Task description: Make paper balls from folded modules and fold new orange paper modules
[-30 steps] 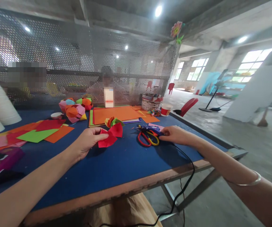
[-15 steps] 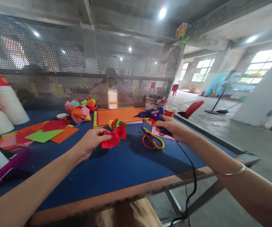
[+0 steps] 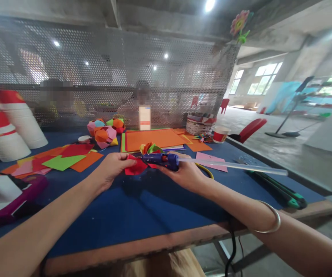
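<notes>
Pinched in my left hand [image 3: 114, 167] is a folded piece of red paper [image 3: 135, 166], held above the blue tabletop. My right hand [image 3: 187, 172] is closed round a blue hot glue gun [image 3: 161, 160], with a long clear glue stick [image 3: 235, 164] jutting from its back. The gun's nozzle points left and lies over the red paper; whether it touches cannot be made out. Just behind is a small multicoloured paper piece [image 3: 150, 148]. Most of the scissors are hidden behind my right hand, with part of a yellow handle [image 3: 207, 170] showing.
Loose coloured paper sheets [image 3: 64, 162] and stacked paper cups [image 3: 5, 134] lie left. Folded paper balls [image 3: 105, 134] and an orange paper stack [image 3: 151, 139] are further back. At right are a pink sheet [image 3: 212, 161], a cup [image 3: 220, 134] and a green-handled tool [image 3: 278, 188]. People sit behind the mesh screen.
My right hand has brought the glue gun left and turned it, so its nozzle is over the red paper. The left hand still holds the paper. The view has shifted right.
</notes>
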`<move>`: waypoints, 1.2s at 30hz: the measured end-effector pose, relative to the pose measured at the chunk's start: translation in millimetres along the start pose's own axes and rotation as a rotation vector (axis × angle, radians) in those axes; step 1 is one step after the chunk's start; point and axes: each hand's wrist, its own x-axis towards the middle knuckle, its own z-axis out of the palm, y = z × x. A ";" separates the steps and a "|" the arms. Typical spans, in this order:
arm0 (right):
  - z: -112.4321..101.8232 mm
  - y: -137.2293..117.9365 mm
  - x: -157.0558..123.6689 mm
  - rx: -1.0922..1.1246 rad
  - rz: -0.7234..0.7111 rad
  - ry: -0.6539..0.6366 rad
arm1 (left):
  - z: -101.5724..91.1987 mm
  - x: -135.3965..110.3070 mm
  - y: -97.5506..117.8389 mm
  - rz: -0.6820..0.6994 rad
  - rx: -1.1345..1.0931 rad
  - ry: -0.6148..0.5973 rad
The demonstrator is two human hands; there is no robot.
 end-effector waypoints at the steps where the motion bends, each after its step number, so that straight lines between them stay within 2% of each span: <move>1: -0.9 1.5 -1.5 -0.031 -0.014 0.022 | 0.4 -0.4 0.0 -0.002 0.001 0.000; 8: -3.6 3.8 -3.4 -0.095 -0.094 -0.011 | 2.6 -0.3 -1.8 0.001 0.013 -0.006; 27: -4.7 -2.2 -3.6 -0.149 0.018 -0.047 | 1.3 0.2 -2.0 0.008 0.022 -0.007; 36: -6.1 -1.9 -4.1 -0.143 0.027 -0.053 | 0.5 -1.0 -0.1 0.008 -0.005 0.009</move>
